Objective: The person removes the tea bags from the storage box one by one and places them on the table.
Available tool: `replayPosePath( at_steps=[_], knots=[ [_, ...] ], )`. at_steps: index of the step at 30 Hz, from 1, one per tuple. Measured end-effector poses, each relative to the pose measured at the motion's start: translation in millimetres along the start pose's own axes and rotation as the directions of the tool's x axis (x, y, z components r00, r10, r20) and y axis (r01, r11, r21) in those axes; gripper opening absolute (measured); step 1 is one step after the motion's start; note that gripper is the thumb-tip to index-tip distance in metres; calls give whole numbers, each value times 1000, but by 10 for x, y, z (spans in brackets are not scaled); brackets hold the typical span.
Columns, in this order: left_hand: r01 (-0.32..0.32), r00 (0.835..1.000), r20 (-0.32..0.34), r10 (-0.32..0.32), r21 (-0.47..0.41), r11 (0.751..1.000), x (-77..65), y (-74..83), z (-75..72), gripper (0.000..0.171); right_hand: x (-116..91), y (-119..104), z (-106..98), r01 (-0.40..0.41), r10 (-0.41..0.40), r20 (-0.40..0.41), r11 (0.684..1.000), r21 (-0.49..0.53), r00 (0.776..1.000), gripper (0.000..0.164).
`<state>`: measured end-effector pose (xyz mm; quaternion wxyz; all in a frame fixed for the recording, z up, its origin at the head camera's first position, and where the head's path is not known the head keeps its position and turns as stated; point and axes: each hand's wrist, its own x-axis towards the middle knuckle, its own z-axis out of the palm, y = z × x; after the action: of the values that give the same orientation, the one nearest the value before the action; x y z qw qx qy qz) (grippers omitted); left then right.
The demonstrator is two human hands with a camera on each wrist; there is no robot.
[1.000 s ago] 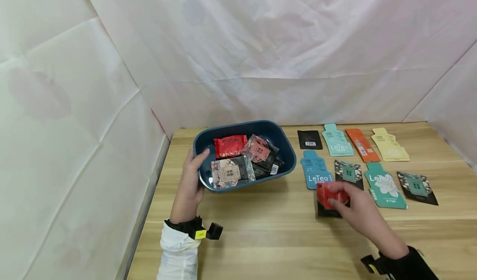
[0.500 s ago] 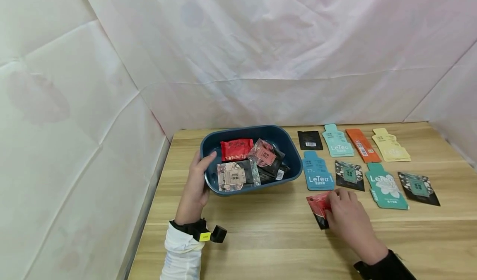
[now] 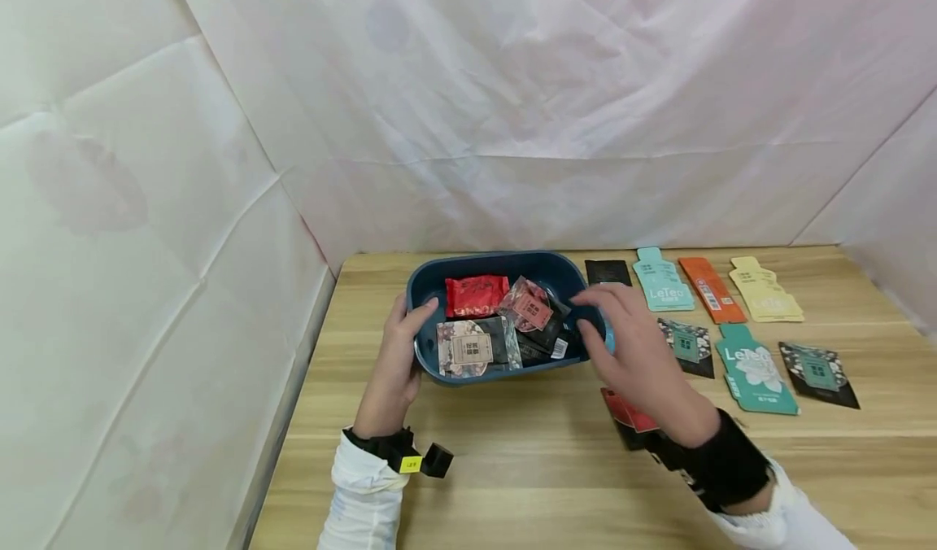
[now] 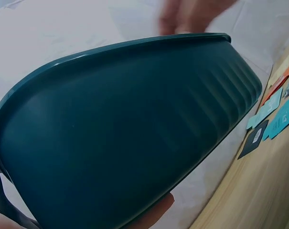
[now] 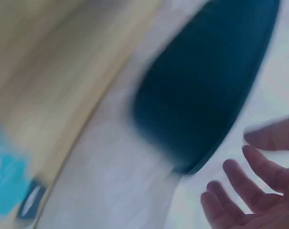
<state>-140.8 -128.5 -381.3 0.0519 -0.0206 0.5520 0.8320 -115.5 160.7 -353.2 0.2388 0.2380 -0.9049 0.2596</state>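
A dark blue plastic bin [image 3: 468, 265] is held up above the table by my left hand [image 3: 395, 363], thumb over the left rim and fingers underneath. Inside lie a shiny red pouch [image 3: 476, 294], a packet with a pink label [image 3: 530, 310], a floral packet with a beige label [image 3: 476, 348] and dark packets partly covered. My right hand [image 3: 637, 355] is over the bin's right end. In the right wrist view its fingers [image 5: 240, 179] are spread and hold nothing. A red and black packet [image 3: 622, 416] lies on the table, partly hidden by my right wrist.
On the wooden table [image 3: 527, 469], at the right, lie a black packet [image 3: 607, 272], a pale teal packet [image 3: 664, 281], an orange one [image 3: 712, 290], a yellow one [image 3: 764, 290], a green one [image 3: 757, 371] and floral packets [image 3: 818, 373]. White cloth [image 3: 512, 127] hangs behind.
My right hand has put the red and black packet down on the table, let go and moved up and left to the bin. The bin has shifted slightly right in my left hand.
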Motion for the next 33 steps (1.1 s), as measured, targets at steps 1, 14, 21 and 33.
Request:
replayPosePath(
  at_steps=[1, 14, 21, 33],
  knots=[
    [1, 1000, 2, -1, 5, 1000, 0, -8, 5, 55, 79, -71, 24, 24, -25, 15, 999, 29, 1000, 32],
    [19, 999, 37, -21, 60, 998, 21, -44, 86, 56, 573, -620, 398, 39, 28, 523, 992, -117, 852, 50],
    [40, 997, 65, -45, 63, 997, -21, -80, 124, 59, 459, -660, 413, 31, 28, 441, 992, -125, 897, 41],
    [46, 996, 73, -51, 77, 996, -47, -100, 138, 52, 325, -635, 379, 90, -102, 331, 995, 52, 938, 24]
  ],
)
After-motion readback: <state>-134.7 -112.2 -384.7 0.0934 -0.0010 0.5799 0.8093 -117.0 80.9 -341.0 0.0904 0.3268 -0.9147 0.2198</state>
